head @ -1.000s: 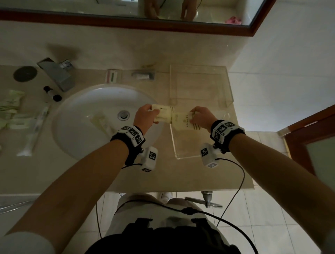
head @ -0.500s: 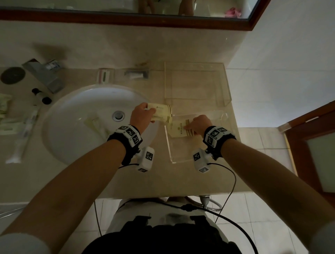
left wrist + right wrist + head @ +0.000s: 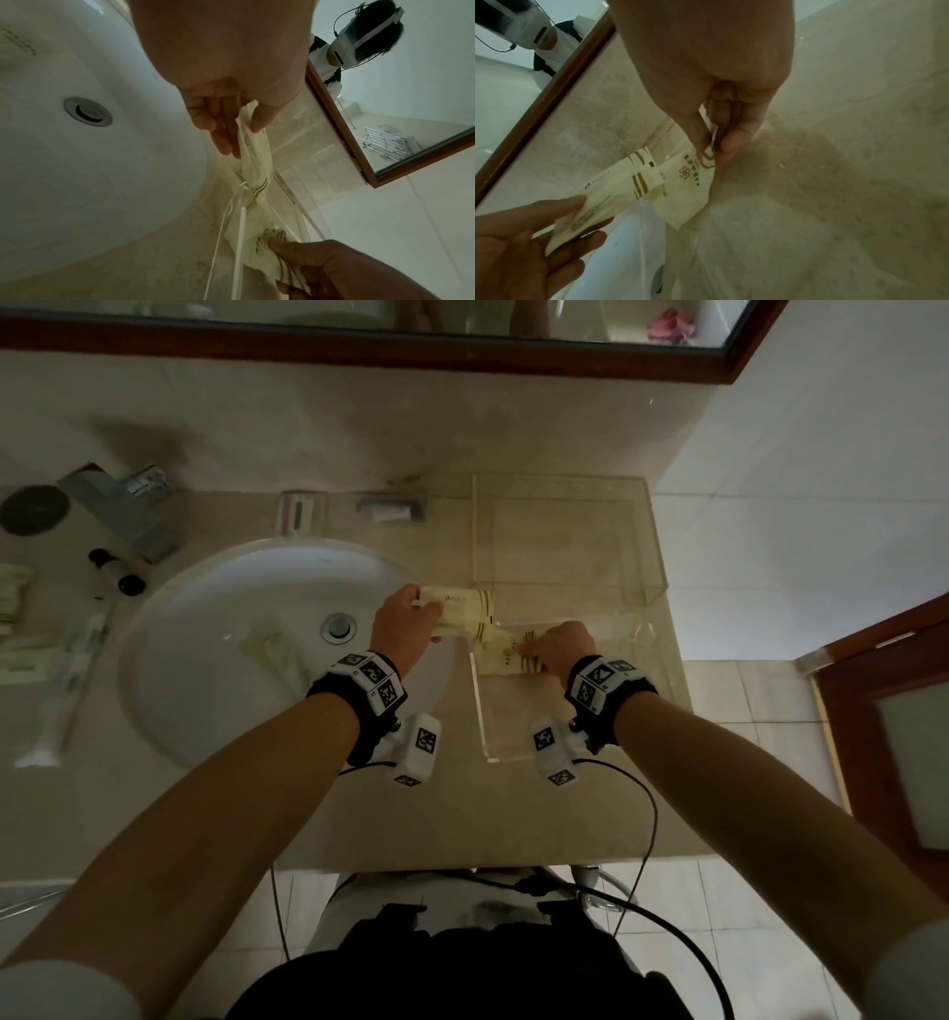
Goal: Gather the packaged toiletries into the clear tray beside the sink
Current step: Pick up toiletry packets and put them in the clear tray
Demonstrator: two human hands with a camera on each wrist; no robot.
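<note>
A: Where did the packets stand at that moment?

B: The right hand [image 3: 557, 647] pinched one cream sachet [image 3: 506, 654] by its striped end, thumb against curled fingers, and held it low inside the near clear tray [image 3: 513, 755] beside the sink [image 3: 205, 660]; whether the sachet touched the tray floor, I could not tell; the left hand [image 3: 403, 629] pinched a second sachet [image 3: 462, 611] between thumb and fingers, above the gap between basin and tray, its striped end overlapping the first.

A: How should the step have been done well?

B: In my judgement, by lowering the right sachet flat before letting go, so it would not curl against the tray's thin wall; then by bringing the left one over the rim rather than across it, since the wall looked easy to knock; the packets looked light and limp, so a gentle release seemed wiser than a drop.

A: And the pose of the arms?

B: Both forearms reached forward over the tabletop [image 3: 359, 814], wrists level and close together; the right palm faced down into the tray; the left knuckles were turned up; more packets [image 3: 15, 618] lay well apart, left of the basin, not yet gathered.
</note>
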